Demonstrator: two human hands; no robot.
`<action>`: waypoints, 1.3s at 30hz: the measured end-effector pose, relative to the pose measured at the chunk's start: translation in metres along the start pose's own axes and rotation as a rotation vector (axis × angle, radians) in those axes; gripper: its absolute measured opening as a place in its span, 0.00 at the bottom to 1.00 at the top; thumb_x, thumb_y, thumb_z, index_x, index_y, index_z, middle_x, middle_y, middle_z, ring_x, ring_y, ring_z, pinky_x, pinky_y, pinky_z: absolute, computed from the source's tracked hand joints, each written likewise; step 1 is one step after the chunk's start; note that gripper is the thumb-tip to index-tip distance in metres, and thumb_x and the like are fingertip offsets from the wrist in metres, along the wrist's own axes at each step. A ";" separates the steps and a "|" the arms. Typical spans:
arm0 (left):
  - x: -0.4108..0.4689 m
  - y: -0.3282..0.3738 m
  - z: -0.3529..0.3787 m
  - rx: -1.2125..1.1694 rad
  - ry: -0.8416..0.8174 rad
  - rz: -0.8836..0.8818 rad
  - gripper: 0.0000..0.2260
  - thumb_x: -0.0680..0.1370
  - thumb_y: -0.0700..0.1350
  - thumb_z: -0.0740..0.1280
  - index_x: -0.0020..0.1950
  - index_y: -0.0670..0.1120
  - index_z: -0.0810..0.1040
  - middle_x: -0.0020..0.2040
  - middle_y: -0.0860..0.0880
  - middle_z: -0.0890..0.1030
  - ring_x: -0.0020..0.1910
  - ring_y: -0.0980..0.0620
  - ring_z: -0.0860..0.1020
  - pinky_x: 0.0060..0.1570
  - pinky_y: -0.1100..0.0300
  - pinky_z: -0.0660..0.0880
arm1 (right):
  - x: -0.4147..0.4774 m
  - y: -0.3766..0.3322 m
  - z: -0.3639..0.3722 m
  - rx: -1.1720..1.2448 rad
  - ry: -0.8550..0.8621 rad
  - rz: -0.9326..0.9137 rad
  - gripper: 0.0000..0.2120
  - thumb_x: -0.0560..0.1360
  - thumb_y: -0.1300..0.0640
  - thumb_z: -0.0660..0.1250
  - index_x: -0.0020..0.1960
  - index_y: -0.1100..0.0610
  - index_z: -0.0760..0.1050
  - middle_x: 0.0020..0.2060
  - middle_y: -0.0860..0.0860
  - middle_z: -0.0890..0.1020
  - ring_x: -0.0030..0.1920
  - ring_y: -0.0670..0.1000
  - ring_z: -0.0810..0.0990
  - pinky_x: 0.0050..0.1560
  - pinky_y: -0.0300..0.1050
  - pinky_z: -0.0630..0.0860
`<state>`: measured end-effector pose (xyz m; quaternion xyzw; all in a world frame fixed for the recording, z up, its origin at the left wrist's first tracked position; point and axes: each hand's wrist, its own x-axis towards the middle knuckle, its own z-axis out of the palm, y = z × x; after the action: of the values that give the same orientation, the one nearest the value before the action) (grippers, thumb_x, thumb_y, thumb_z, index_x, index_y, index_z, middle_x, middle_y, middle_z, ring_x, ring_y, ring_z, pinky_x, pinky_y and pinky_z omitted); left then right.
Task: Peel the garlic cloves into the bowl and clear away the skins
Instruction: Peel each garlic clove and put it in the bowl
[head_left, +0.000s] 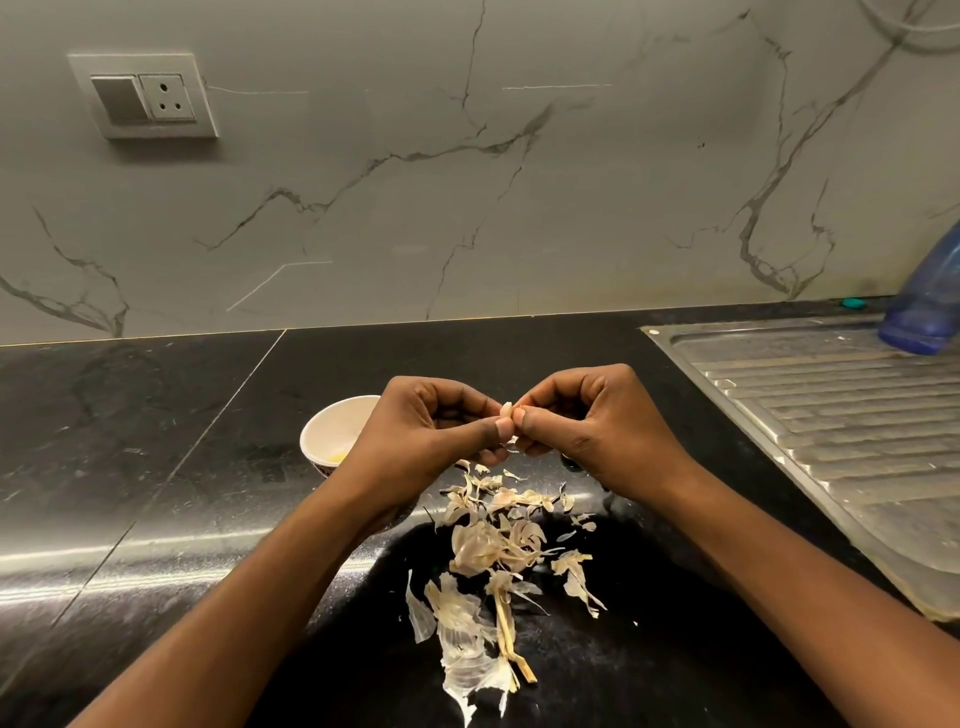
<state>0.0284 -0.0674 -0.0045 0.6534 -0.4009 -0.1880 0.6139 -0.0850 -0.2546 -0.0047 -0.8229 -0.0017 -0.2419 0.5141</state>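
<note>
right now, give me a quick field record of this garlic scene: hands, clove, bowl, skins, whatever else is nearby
left hand: pinches the garlic clove
right hand: pinches the same clove from the other side
garlic clove: held between both hands above the counter
bowl: white, on the counter, partly hidden by the left hand
skins: loose pile on the black counter below the hands
nearby: steel drainboard at right, blue bottle on it
</note>
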 end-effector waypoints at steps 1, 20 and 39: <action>0.000 0.000 0.000 0.001 -0.002 -0.002 0.12 0.74 0.40 0.76 0.56 0.37 0.85 0.46 0.40 0.88 0.44 0.44 0.87 0.46 0.58 0.85 | 0.000 0.000 0.000 -0.003 -0.001 -0.002 0.02 0.77 0.62 0.76 0.49 0.61 0.86 0.39 0.53 0.88 0.39 0.52 0.88 0.38 0.37 0.82; -0.003 0.003 0.002 0.056 0.070 0.052 0.09 0.76 0.37 0.75 0.55 0.37 0.85 0.45 0.41 0.88 0.43 0.42 0.88 0.45 0.58 0.85 | 0.002 0.000 -0.003 0.019 -0.034 -0.006 0.06 0.77 0.58 0.76 0.52 0.59 0.87 0.42 0.52 0.89 0.43 0.51 0.89 0.44 0.39 0.84; 0.001 0.003 0.003 -0.149 0.030 -0.158 0.05 0.81 0.35 0.70 0.51 0.33 0.84 0.40 0.37 0.83 0.34 0.46 0.81 0.35 0.62 0.81 | 0.005 0.006 -0.005 -0.167 0.028 -0.043 0.03 0.80 0.59 0.73 0.47 0.56 0.83 0.37 0.51 0.85 0.38 0.50 0.85 0.42 0.43 0.84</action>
<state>0.0259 -0.0702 -0.0023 0.6383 -0.3240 -0.2551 0.6500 -0.0809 -0.2633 -0.0055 -0.8592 0.0079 -0.2638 0.4383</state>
